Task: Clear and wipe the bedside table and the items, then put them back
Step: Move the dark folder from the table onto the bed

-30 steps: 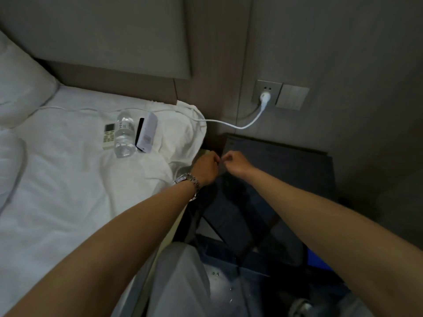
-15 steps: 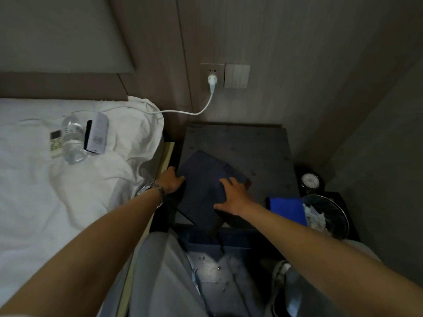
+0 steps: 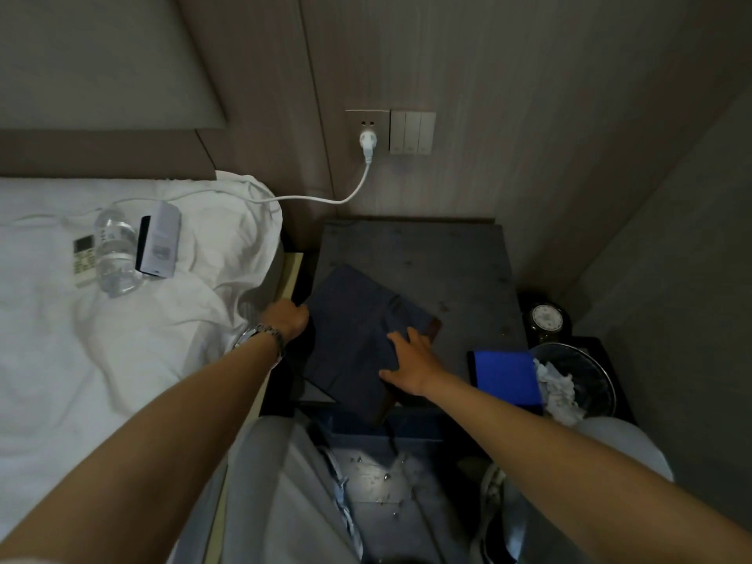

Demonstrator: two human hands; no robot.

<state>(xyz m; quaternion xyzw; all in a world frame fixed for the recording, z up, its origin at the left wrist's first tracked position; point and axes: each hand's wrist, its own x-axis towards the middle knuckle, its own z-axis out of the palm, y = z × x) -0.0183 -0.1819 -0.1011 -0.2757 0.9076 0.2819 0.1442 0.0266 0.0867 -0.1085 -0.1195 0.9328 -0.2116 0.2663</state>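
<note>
bedside table (image 3: 447, 258), frame centre: cleared for wiping. dark cloth (image 3: 350, 339) on its near-left part. left hand (image 3: 287, 317) curled gripping cloth's left edge; right hand (image 3: 411, 364) spread flat, pressing. remote (image 3: 83, 256), bottle (image 3: 114, 252), white box (image 3: 160, 240) parked on bed (image 3: 101, 360), upper left.

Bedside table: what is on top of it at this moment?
A dark cloth lies on the bedside table, the right hand flat on it and the left hand at its left edge. Whatever is beneath the cloth is hidden.
</note>
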